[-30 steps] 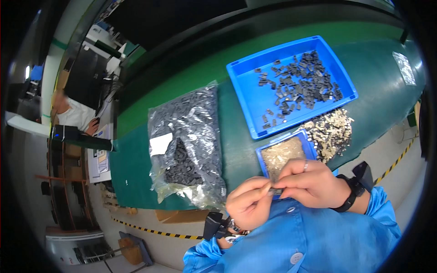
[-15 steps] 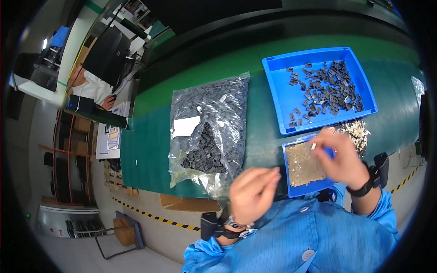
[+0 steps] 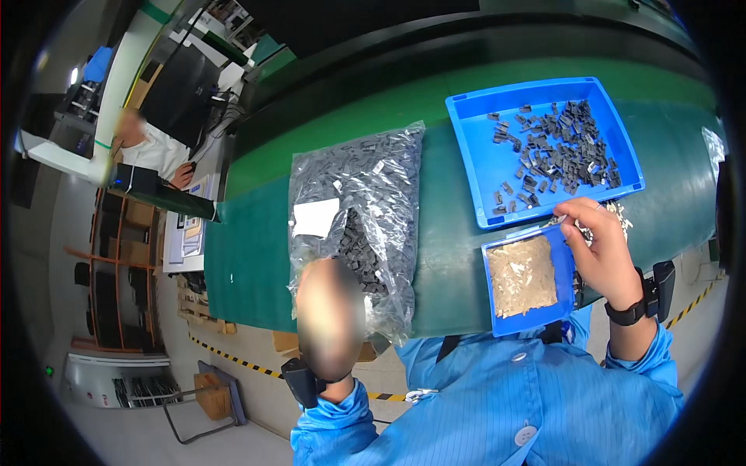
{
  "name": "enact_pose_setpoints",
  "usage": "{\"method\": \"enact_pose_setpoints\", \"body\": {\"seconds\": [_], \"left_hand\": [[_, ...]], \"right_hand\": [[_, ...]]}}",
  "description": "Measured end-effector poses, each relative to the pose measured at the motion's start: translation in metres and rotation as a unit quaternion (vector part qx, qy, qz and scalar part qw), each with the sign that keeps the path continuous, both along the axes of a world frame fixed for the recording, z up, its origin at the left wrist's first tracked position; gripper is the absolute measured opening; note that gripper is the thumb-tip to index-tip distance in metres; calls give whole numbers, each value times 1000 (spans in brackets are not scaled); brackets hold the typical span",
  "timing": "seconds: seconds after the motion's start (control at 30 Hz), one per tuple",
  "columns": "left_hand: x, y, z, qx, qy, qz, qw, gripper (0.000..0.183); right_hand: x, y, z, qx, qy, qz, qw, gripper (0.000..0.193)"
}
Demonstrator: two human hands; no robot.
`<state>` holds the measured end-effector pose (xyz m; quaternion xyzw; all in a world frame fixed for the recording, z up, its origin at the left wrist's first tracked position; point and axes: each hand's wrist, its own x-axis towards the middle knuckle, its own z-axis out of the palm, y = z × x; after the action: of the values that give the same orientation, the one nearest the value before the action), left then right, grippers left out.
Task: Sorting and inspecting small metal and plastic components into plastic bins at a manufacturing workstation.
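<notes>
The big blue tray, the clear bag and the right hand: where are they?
Big blue tray [image 3: 482, 159], head view: its bare floor.
Clear bag [image 3: 374, 211], head view: plastic near its middle.
Right hand [image 3: 604, 252], head view: the hand's middle.

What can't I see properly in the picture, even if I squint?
All in the head view:
The left hand: covered by a smeary blur, so you can't tell whether it holds anything.
The right hand: anything between its thumb and finger is too small to name.
The pile of pale and dark pieces: partly hidden behind the right hand.
The silvery packet: its right side is lost at the dark rim.
</notes>
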<state>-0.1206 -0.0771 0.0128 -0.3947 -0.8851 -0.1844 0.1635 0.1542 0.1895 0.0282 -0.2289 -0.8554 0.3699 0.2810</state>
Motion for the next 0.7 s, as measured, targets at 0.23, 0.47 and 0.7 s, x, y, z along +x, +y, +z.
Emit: {"method": "enact_pose_setpoints", "body": {"seconds": [0.23,0.47,0.7], "left_hand": [[-14,15,-10,-120,-3,8,993,15],[-6,2,3,-28,46,-12,998,12],[19,13,6,203,-155,-54,965,15]], "right_hand": [[27,-6,1,-23,3,-49,999,25],[49,-10,0,-54,-41,-70,995,20],[52,-8,-1,-59,-126,-69,988,11]]}}
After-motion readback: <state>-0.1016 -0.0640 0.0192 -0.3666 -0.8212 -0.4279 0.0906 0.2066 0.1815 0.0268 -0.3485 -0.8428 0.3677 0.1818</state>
